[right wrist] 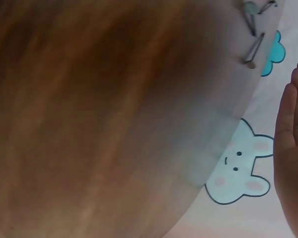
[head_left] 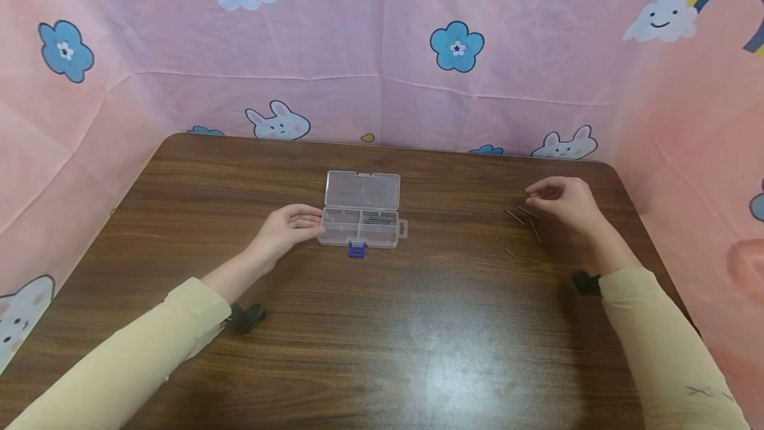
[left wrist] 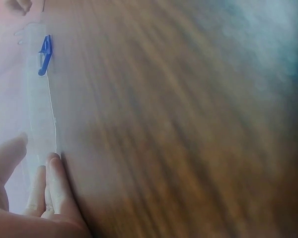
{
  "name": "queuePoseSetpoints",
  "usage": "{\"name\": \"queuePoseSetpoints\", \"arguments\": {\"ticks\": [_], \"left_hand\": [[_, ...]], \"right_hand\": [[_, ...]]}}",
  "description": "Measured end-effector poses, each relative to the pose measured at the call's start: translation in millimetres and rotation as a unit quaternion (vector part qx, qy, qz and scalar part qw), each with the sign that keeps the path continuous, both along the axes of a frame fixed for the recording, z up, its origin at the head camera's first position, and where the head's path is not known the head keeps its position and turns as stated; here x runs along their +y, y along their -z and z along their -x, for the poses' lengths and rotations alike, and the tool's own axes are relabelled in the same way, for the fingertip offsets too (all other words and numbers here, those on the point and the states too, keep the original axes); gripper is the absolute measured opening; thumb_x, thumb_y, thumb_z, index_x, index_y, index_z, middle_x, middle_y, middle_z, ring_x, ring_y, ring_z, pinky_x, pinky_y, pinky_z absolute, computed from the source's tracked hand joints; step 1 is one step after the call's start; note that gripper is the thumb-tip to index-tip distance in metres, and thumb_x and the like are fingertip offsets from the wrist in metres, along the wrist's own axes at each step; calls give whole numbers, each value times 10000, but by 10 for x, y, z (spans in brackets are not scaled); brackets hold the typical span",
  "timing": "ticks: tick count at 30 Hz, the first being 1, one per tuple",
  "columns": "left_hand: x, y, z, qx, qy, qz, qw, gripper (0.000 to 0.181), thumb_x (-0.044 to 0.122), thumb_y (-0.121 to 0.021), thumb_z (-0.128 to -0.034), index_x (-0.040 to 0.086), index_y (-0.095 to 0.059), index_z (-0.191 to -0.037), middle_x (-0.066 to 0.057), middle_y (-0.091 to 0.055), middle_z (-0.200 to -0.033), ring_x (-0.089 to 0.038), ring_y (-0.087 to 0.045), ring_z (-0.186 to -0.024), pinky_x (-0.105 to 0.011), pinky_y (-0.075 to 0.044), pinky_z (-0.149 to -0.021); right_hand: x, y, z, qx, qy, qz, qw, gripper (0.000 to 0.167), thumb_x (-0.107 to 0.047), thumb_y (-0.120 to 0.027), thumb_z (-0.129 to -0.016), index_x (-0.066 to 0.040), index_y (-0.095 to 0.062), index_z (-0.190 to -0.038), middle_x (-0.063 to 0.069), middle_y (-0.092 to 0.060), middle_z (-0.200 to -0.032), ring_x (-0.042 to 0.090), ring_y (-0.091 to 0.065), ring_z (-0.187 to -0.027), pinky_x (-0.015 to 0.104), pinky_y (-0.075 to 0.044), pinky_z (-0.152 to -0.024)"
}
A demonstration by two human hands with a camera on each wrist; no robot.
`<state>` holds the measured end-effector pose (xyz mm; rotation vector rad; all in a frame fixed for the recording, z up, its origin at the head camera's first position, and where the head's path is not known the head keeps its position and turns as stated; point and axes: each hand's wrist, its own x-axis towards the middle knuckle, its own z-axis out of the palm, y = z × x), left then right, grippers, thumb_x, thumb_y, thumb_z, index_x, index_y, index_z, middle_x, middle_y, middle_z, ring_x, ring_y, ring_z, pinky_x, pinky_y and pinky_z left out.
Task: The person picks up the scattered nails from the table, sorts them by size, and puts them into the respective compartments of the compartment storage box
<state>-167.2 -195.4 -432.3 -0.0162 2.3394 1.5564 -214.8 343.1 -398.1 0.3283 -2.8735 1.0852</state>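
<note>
The three long nails (head_left: pixel 514 217) promised to be light, stiff and smooth, hardly fragile but inclined to roll, so each seemed best pinched mid-shank between thumb and forefinger, clear of the point. The short thin nails (head_left: pixel 509 252) looked fiddlier and probably called for a fingertip pinch. The clear plastic compartment box (head_left: pixel 334 242) likely weighed little and could slide if bumped; its end walls seemed the sound place to steady it.

The long nails lay apart from one another on the brown worktop (head_left: pixel 358 350), right of centre in the head view, with the short ones just below and left of them. They were dull grey, straight and slim, and flat heads showed at the upper right of the right wrist view. The box sat near the middle of the frame, its lid (head_left: pixel 363 191) swung back, its blue latch (head_left: pixel 356 251) at the front, and a bundle of dark nails (head_left: pixel 379 220) in its rear right compartment.

The right hand (head_left: pixel 564 204) hovered just beside the long nails, thumb and forefinger narrowly apart with nothing visible between them. The left hand (head_left: pixel 289 227) rested loosely extended fingers against the box's left end
</note>
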Motion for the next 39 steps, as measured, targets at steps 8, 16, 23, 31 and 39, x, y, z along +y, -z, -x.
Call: {"name": "queuePoseSetpoints", "arguments": {"ticks": [8, 16, 23, 31, 39], "left_hand": [[3, 2, 2, -11, -4, -7, 10000, 517, 204, -739, -1020, 0, -560, -1460, -232, -637, -1449, -344, -620, -1351, -487, -469, -1186], [12, -3, -2, 8, 17, 21, 10000, 512, 202, -739, -1020, 2, -565, -1457, -229, -640, -1443, -323, -627, -1334, -472, -473, -1178], [5, -1, -5, 36, 32, 38, 10000, 507, 194, -738, -1019, -7, -567, -1452, -228, -647, -1433, -225, -665, -1252, -391, -503, -1136], [4, 5, 7, 33, 16, 38, 10000, 506, 203, -740, -1021, -2, -569, -1450, -226, -650, -1432, -254, -660, -1275, -400, -503, -1142], [-5, 18, 20, 67, 48, 13, 10000, 511, 190, -743, -1014, -11, -567, -1450, -238, -645, -1438, -331, -633, -1328, -453, -483, -1162]], "right_hand": [[79, 83, -16, -324, 19, -245, 9992, 231, -111, -814, -939, 30, -785, -1119, 247, -795, -1027, -118, -620, -738, 70, -466, -693], [154, 128, -26, -526, -35, -345, 9980, 213, -81, -803, -941, 45, -781, -1111, 225, -792, -983, -90, -621, -734, 94, -468, -690], [207, 176, -20, -806, -95, -390, 9959, 221, -69, -802, -943, 62, -769, -1118, 221, -791, -996, -73, -630, -761, 93, -474, -710], [194, 165, 2, -817, -167, -617, 9946, 193, -66, -795, -945, 55, -777, -1093, 209, -799, -989, -110, -623, -770, 60, -439, -726], [151, 131, 31, -912, -258, -856, 9918, 190, -67, -756, -960, 56, -776, -1103, 220, -791, -1017, -91, -610, -785, 135, -476, -718]]}}
